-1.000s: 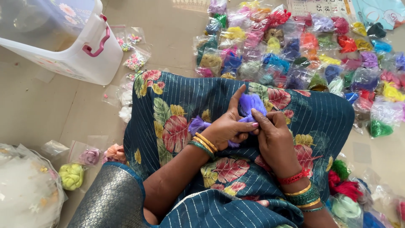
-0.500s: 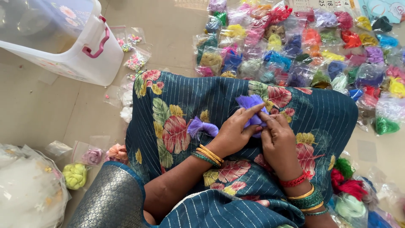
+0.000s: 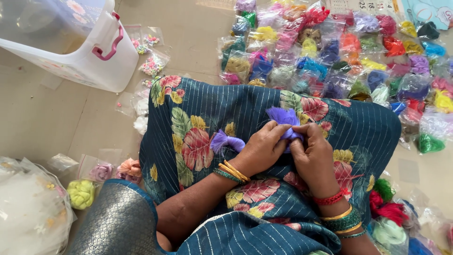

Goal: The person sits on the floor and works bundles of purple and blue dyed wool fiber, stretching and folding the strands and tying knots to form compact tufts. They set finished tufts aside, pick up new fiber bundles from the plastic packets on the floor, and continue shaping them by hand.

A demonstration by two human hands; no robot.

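Note:
A tuft of purple thread (image 3: pixel 283 118) sticks up between my two hands over my lap, which is covered in dark blue cloth with pink flowers (image 3: pixel 198 123). My left hand (image 3: pixel 262 148) pinches the tuft from the left, and a loose end of the purple thread (image 3: pixel 225 140) trails out beside its wrist. My right hand (image 3: pixel 314 156) grips the same tuft from the right, fingers pressed against those of the left. Bangles sit on both wrists.
Several small clear bags of coloured thread (image 3: pixel 339 52) cover the floor ahead and to the right. A white plastic tub with a pink handle (image 3: pixel 89 52) stands at the upper left. Bags of small flowers (image 3: pixel 82 191) and a large white bag (image 3: pixel 28 212) lie at the left.
Both hands have stayed together on the purple tuft, working it with small finger movements. The view has shifted slightly.

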